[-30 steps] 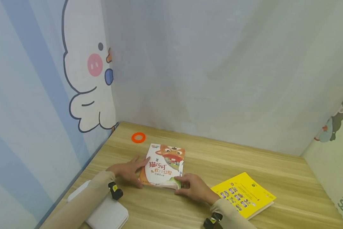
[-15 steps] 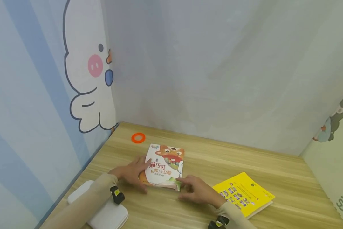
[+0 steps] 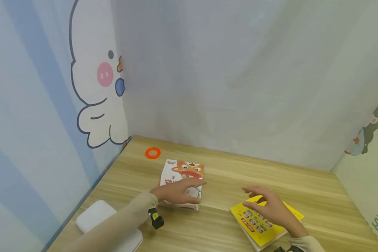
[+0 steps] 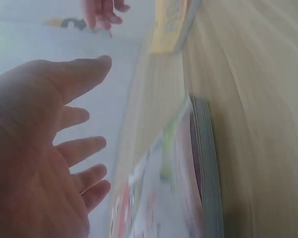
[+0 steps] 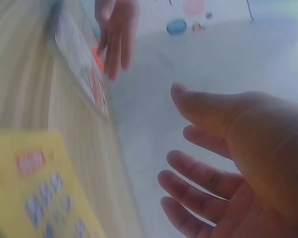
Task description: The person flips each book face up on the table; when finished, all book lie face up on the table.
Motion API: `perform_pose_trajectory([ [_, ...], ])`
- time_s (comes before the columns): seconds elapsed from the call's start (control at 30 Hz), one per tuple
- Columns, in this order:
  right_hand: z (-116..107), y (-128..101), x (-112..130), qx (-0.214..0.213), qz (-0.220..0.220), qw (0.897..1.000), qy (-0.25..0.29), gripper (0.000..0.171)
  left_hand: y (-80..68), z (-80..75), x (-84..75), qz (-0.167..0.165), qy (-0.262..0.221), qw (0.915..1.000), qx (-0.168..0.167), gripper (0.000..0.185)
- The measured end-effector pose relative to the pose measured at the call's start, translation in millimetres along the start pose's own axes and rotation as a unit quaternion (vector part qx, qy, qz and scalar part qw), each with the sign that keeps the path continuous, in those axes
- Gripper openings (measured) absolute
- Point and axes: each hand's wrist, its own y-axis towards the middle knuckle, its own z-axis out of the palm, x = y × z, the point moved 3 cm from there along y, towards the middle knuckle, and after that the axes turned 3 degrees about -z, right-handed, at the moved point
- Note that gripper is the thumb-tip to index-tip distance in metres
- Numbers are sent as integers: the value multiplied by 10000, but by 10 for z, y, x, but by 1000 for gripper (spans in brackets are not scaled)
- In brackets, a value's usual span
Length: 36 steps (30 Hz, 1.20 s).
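Lead: State the layout, largest item first, with 12 o'clock at the far curtain.

Deputy: Wood-grain counter (image 3: pixel 220 224). Taking the fox-cover book as hub: white case (image 3: pixel 94 217) at 8 o'clock, partly behind the left sleeve; yellow book (image 3: pixel 256 224) at 4 o'clock, well apart from the hub. The fox-cover book (image 3: pixel 179 175) itself lies flat, with its cover slightly parted from the pages at one corner.

Lead: Condition of the hands?

Deputy: Left hand (image 3: pixel 177 191) above the fox-cover book, right hand (image 3: pixel 269 206) above the yellow one. Both have fingers loosely extended, thumbs well spread, nothing held; no contact visible.

Lead: Smallest item?

Deputy: Orange ring (image 3: pixel 147 153), between 10 and 11 o'clock, lying flat.

Lead: Step in hand?

Deputy: In my judgement, positioning over the books between grips. The next move would call for lowering the right hand and pinching the yellow book by an edge.
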Motion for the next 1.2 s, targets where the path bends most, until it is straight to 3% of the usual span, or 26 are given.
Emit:
perform_pose_trajectory([
  [0.17, -228, -308, -286, -416, 812, 9950, -417, 44, 231, 189, -254, 340, 279, 9990, -71, 63],
  [0.37, -403, -697, -661, -384, 1873, 9795, -630, 49, 526, 484, -521, 807, 536, 9952, 116, 59],
  [0.5, -465, -877, -862, -305, 2070, 9754, -690, 49, 633, 618, -646, 952, 844, 9918, 150, 59],
  [0.63, -512, -951, -1028, -194, 2074, 9745, -838, 53, 683, 694, -669, 645, 1183, 9908, -82, 59],
  [0.77, -517, -1012, -1144, 40, 2163, 9719, -927, 57, 691, 798, -626, 151, 1783, 9836, -221, 60],
  [0.87, -487, -1054, -1189, 344, 2336, 9692, -701, 59, 681, 873, -596, -69, 2036, 9785, -324, 57],
  [1.0, -434, -1082, -1206, 619, 2743, 9591, -321, 66, 689, 924, -576, -8, 1962, 9784, -643, 49],
  [1.2, -371, -1034, -1203, 650, 2739, 9572, -667, 66, 742, 918, -595, 171, 1907, 9751, -1120, 42],
])
